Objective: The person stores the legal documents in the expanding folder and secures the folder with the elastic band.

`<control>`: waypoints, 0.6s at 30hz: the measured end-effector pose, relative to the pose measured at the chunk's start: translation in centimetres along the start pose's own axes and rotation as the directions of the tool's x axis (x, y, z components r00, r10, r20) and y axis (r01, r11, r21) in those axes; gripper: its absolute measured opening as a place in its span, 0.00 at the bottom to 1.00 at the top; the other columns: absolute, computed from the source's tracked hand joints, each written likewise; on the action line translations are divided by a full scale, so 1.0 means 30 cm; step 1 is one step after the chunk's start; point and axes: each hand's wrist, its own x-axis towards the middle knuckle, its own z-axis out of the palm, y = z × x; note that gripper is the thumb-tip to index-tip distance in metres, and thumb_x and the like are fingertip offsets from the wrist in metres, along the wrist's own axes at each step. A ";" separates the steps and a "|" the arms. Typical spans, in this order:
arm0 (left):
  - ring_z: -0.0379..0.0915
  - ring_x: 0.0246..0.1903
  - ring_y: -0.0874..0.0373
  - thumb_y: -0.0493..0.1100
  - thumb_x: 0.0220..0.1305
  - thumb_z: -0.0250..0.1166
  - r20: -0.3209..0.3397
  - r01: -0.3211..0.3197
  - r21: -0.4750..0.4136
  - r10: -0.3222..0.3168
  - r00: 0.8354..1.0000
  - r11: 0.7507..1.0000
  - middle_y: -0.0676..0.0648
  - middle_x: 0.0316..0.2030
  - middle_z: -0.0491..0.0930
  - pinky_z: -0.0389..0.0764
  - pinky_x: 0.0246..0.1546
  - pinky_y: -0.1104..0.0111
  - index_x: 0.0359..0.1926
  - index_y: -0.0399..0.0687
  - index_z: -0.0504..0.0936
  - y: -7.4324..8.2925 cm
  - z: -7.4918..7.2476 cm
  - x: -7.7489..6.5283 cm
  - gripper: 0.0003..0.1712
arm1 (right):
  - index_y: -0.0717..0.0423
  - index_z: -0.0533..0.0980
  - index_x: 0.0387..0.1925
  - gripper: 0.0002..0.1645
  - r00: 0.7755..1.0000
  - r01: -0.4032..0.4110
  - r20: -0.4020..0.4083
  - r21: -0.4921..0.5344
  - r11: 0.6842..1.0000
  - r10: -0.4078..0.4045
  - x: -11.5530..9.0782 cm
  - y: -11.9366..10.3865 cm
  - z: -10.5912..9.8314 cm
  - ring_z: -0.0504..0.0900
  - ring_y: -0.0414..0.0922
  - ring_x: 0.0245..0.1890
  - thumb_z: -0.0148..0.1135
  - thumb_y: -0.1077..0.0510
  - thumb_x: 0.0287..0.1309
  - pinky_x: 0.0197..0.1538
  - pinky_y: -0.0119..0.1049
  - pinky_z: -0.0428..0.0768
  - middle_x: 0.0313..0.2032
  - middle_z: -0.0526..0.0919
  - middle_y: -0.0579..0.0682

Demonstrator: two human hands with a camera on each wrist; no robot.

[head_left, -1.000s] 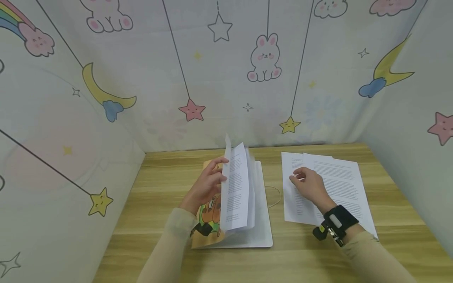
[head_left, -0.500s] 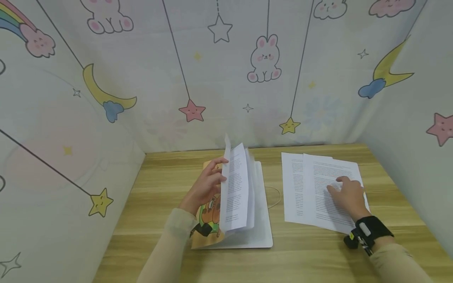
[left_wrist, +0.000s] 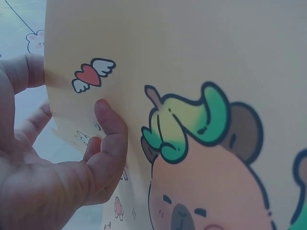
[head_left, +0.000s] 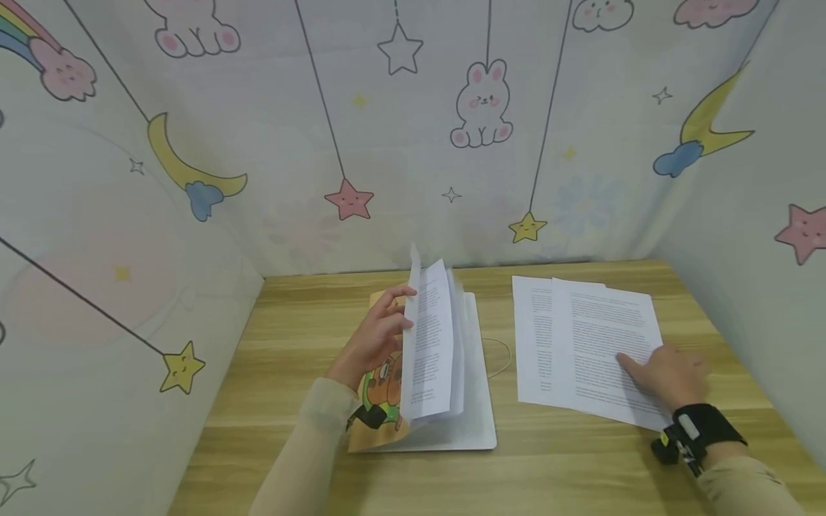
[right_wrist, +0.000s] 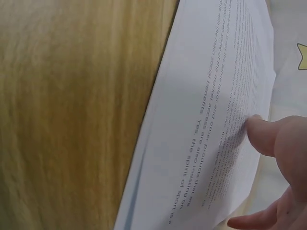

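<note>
My left hand [head_left: 373, 342] holds up the front cover of a folder [head_left: 474, 358] by its outer edge. Printed pages [head_left: 434, 344] stand fanned inside. In the left wrist view the cover [left_wrist: 201, 52] shows a cartoon animal with a green and yellow leaf cap; some fingers of the left hand [left_wrist: 62, 158] lie over its face, others reach past its edge. My right hand [head_left: 674, 373] is at the right edge of loose printed sheets [head_left: 600, 344]. In the right wrist view its thumb [right_wrist: 264, 134] extends over the top sheet [right_wrist: 192, 143], another finger beyond the far edge; contact is hard to tell.
A thin elastic loop [head_left: 506, 351] sticks out from the folder's right side. The loose sheets overlap, one peeking out at left [head_left: 534, 344]. All lie on a wood-grain table [head_left: 452, 484], with a cartoon-printed curtain [head_left: 419, 143] behind and at the sides.
My right hand has moved from the left part of the loose sheets to their right edge. The left hand and the raised folder cover have stayed in place.
</note>
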 end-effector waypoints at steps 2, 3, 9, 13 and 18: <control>0.69 0.58 0.33 0.33 0.70 0.51 0.002 -0.001 -0.002 0.001 1.000 1.000 0.27 0.69 0.63 0.82 0.47 0.50 0.74 0.45 0.58 0.000 -0.001 0.001 0.33 | 0.87 0.65 0.45 0.54 1.000 -0.011 0.016 -0.012 1.000 0.011 0.000 -0.003 -0.001 0.65 0.68 0.39 0.58 0.31 0.67 0.37 0.53 0.72 0.36 0.61 0.76; 0.69 0.58 0.32 0.32 0.70 0.51 0.003 -0.002 -0.004 0.002 1.000 1.000 0.27 0.69 0.63 0.82 0.47 0.50 0.75 0.45 0.58 -0.001 -0.002 0.001 0.33 | 0.88 0.65 0.46 0.54 1.000 -0.008 0.020 -0.019 1.000 0.009 0.003 0.000 0.000 0.65 0.68 0.39 0.58 0.31 0.66 0.37 0.53 0.72 0.36 0.61 0.76; 0.70 0.58 0.33 0.33 0.70 0.52 0.002 -0.001 -0.014 0.001 1.000 1.000 0.27 0.69 0.64 0.82 0.48 0.50 0.68 0.58 0.67 -0.003 -0.006 0.001 0.28 | 0.85 0.70 0.38 0.49 0.999 0.027 0.040 -0.048 0.998 -0.025 0.037 0.015 0.004 0.65 0.68 0.40 0.61 0.33 0.65 0.43 0.55 0.68 0.32 0.69 0.72; 0.69 0.59 0.33 0.33 0.71 0.51 0.003 0.003 -0.017 -0.003 1.000 1.000 0.28 0.69 0.63 0.82 0.49 0.50 0.69 0.56 0.66 -0.002 -0.007 -0.001 0.28 | 0.81 0.72 0.33 0.45 0.998 0.025 0.055 -0.040 0.999 -0.023 0.053 0.014 -0.003 0.66 0.68 0.40 0.62 0.34 0.64 0.46 0.58 0.66 0.30 0.71 0.68; 0.69 0.59 0.35 0.33 0.71 0.51 -0.001 0.007 -0.021 -0.007 1.000 1.000 0.28 0.69 0.63 0.82 0.48 0.51 0.72 0.50 0.62 0.000 -0.008 -0.001 0.30 | 0.80 0.73 0.32 0.44 0.999 0.016 0.048 -0.031 0.999 -0.014 0.051 0.012 -0.007 0.67 0.67 0.39 0.63 0.35 0.64 0.46 0.58 0.68 0.29 0.72 0.67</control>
